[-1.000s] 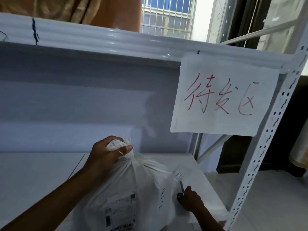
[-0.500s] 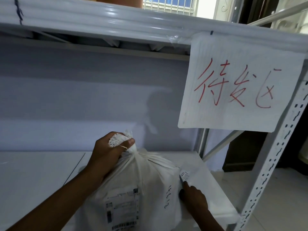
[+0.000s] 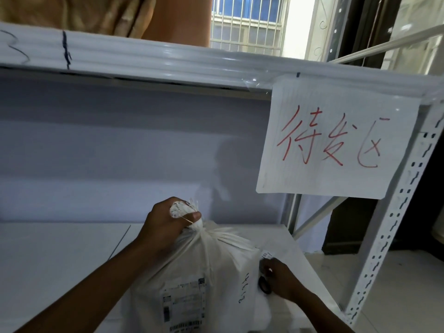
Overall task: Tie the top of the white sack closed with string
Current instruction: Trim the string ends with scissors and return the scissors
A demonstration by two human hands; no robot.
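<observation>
A person's left hand (image 3: pixel 165 227) reaches in from the lower left of the frame, fist clenched around the gathered neck of a white sack (image 3: pixel 204 272), thumb pressing a thin string (image 3: pixel 186 219) against the bunched top. The sack stands at lower centre on a white shelf (image 3: pixel 60 248), a printed label (image 3: pixel 185 304) showing through its side; its contents cannot be made out. At lower right, the right hand (image 3: pixel 283 280) rests against the sack's side, fingers curled around a small dark object (image 3: pixel 264 284). A paper sign (image 3: pixel 331 140) with red characters hangs at upper right.
</observation>
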